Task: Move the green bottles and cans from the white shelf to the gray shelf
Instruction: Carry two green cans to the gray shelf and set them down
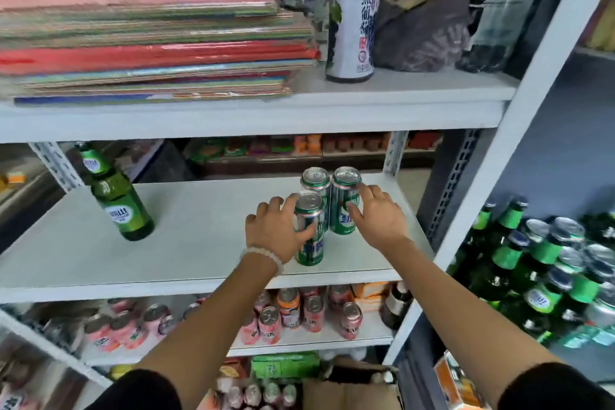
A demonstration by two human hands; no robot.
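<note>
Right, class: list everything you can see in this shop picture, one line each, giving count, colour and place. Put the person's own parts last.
Green cans: three, green with silver tops, clustered right of centre on the middle white shelf.
Green bottle: one, green glass, upright at the left of that shelf.
Paper stack: one, red and mixed colours, on the top shelf.
Tall can: one, white and purple, right of the stack.
Bag: one, dark, top shelf right.
Pink cans: many, pink and orange, on the lower shelf.
Stocked bottles and cans: many, green, far right on the gray shelf.
Left hand: fingers round the nearest can.
Right hand: fingers on the right rear can.
</note>
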